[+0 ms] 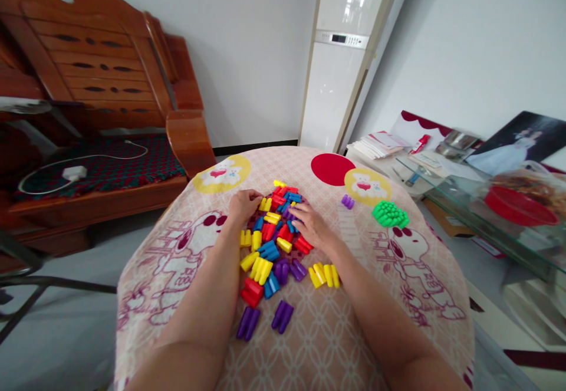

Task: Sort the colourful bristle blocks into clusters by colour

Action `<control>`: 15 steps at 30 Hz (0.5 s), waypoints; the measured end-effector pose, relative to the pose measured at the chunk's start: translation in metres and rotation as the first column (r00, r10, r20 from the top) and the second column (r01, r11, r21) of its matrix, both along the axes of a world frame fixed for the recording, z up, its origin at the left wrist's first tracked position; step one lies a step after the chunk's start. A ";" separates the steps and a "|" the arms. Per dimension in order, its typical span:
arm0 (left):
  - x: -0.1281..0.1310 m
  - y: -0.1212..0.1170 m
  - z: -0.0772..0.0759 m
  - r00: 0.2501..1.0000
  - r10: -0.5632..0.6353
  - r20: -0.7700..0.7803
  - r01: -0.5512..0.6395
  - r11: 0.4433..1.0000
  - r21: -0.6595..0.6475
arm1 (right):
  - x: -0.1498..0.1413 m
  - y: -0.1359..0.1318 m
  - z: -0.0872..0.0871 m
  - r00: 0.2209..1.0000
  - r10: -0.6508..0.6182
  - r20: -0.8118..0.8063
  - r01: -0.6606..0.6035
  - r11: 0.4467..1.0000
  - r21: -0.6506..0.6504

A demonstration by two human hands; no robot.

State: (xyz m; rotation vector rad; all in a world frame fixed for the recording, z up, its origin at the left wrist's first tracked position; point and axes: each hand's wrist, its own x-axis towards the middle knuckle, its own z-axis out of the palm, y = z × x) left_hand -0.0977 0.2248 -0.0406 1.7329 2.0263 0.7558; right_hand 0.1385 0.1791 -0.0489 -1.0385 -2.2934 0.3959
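A pile of small plastic pieces, each like rounded pegs joined side by side, lies mid-table in red, yellow, blue and purple. My left hand (244, 204) is at the pile's far left edge, its fingers bent together beside a yellow piece (265, 204); what they hold, if anything, is hidden. Over the right side of the pile, my right hand (312, 227) rests with fingers apart, touching purple and blue pieces. Nearer me are a red piece (252, 292), a purple piece (248, 323) and another purple piece (282, 316). Yellow pieces (323, 275) lie by my right forearm.
A cluster of green pieces (390, 214) and a small purple piece (348, 201) sit to the right on the patterned tablecloth (318, 344). Beyond the table are a wooden bench (101, 72), a white cabinet-like unit (331, 84) and a glass shelf with a red bowl (522, 207).
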 end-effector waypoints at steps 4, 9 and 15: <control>0.000 0.002 -0.001 1.000 -0.007 -0.014 0.007 1.000 0.003 | -0.005 -0.004 0.001 0.996 -0.026 -0.088 0.024 1.000 -0.018; 0.000 0.002 -0.002 0.999 -0.005 -0.040 0.005 1.000 -0.012 | 0.009 0.001 0.010 0.957 -0.134 -0.256 0.148 0.988 0.037; 0.000 0.003 -0.004 0.999 -0.004 -0.037 0.004 1.000 -0.010 | 0.074 0.021 0.017 0.819 -0.479 -0.317 0.530 0.842 0.095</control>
